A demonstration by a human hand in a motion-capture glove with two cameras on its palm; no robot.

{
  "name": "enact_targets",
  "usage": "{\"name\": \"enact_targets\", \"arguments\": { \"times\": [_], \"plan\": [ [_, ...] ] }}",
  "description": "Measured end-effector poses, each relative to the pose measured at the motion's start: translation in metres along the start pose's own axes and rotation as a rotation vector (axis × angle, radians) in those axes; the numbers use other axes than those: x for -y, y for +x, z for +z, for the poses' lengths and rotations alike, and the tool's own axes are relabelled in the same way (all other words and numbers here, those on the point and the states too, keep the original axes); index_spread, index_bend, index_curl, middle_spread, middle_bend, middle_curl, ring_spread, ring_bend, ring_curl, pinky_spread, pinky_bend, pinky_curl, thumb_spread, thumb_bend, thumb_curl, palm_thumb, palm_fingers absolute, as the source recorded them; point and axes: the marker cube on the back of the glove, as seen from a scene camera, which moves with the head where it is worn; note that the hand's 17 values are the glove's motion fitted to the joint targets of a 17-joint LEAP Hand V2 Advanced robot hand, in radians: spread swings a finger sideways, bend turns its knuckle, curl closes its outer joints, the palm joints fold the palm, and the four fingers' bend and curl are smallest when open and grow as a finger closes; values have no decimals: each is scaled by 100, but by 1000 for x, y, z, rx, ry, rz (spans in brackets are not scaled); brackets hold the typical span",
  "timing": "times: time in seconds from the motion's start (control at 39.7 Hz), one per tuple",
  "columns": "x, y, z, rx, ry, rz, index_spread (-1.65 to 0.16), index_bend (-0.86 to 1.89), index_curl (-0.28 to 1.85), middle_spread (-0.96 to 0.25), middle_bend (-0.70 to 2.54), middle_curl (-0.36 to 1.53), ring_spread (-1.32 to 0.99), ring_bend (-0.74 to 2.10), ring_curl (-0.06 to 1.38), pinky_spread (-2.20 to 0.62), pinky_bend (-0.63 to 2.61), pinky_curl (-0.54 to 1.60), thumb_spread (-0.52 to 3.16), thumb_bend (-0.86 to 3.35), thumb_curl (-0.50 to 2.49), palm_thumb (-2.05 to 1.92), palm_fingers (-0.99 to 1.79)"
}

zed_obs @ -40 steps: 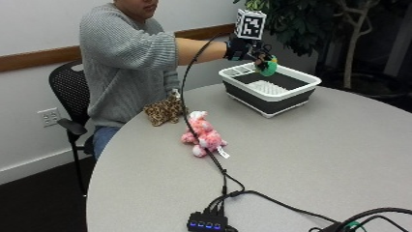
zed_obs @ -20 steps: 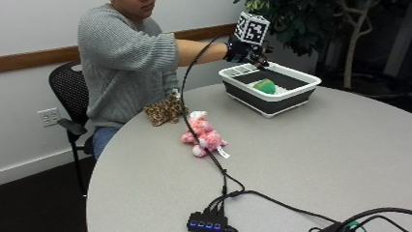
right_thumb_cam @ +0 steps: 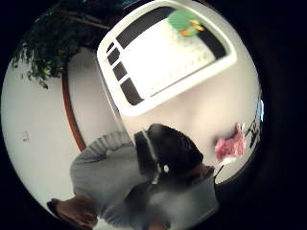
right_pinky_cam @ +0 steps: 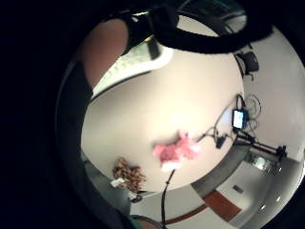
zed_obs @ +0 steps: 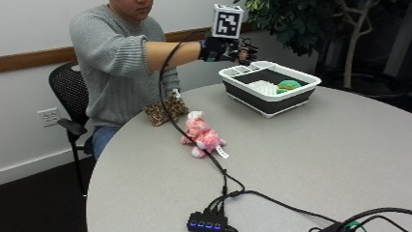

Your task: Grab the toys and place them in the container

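Green toy [zed_obs: 288, 86] lies inside the white and black container [zed_obs: 270, 99] near the counter's [zed_obs: 334, 159] far edge. I see my gloved right hand [zed_obs: 222, 50] up in the air beside it, but I cannot tell how its fingers are. Pink toy [zed_obs: 202, 135] and spotted toy [zed_obs: 165, 110] lie near the person's edge.

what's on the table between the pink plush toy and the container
Nothing: in the outside view, only bare table separates the pink plush toy from the container.

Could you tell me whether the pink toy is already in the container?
No, the pink toy lies on the table, apart from the container.
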Motion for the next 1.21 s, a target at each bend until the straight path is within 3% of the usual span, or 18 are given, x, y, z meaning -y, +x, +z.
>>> {"name": "enact_targets", "arguments": {
  "times": [0.18,0.3,0.43,0.58,0.66,0.76,1.01,1.21],
  "plan": [
    [-102,121,-8,59,99,245,-34,12,25,-12,16,18,-10,36,22,3,92,33,123,-11,21,-16,-21],
    [-135,170,13,116,90,404,-33,13,25,-13,16,20,-11,33,22,4,89,32,118,-12,17,-19,-17],
    [-136,181,62,154,34,416,-33,12,24,-13,16,21,-11,31,22,5,87,32,116,-12,14,-18,-16],
    [-122,176,166,113,-130,422,-33,13,24,-13,14,21,-10,29,23,5,88,32,116,-8,13,-12,-15],
    [-117,169,204,43,-104,433,-35,20,25,-13,14,21,-9,22,22,6,87,32,119,-5,14,-7,-16],
    [-116,166,210,0,-79,424,-39,38,31,-15,16,22,-8,14,20,5,78,31,120,-3,17,-3,-6],
    [-115,163,208,-101,-116,410,-42,44,36,-17,14,22,-8,20,20,4,87,32,118,0,23,4,2],
    [-105,161,206,-135,-17,327,-41,23,31,-23,25,25,-29,65,28,-21,104,35,126,22,38,44,70]
  ]
}}
